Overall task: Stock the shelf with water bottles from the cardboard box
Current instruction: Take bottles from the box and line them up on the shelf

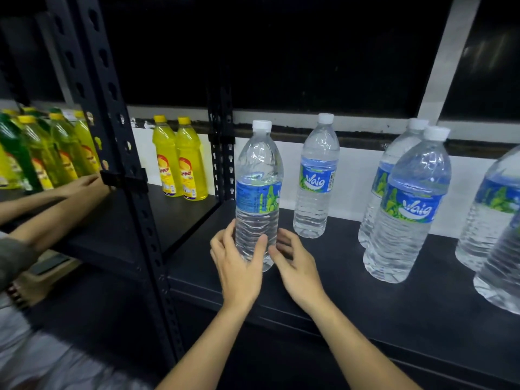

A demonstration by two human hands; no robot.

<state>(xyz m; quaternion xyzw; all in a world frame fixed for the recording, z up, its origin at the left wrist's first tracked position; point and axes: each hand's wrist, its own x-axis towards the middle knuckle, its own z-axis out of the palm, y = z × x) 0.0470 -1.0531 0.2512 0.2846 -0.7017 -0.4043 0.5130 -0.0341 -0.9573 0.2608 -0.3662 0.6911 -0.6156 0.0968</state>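
The water bottle (pixel 257 192) is standing upright near the front of the dark shelf (pixel 343 277). The left grip (pixel 239 266) is curling around its ribbed lower body, while the right grip (pixel 295 263) is hanging relaxed just beside it, holding nothing. Being full, it is probably feeling heavy and slightly top-heavy, with thin smooth plastic giving under pressure, so the ridged lower section is looking like the surest hold.
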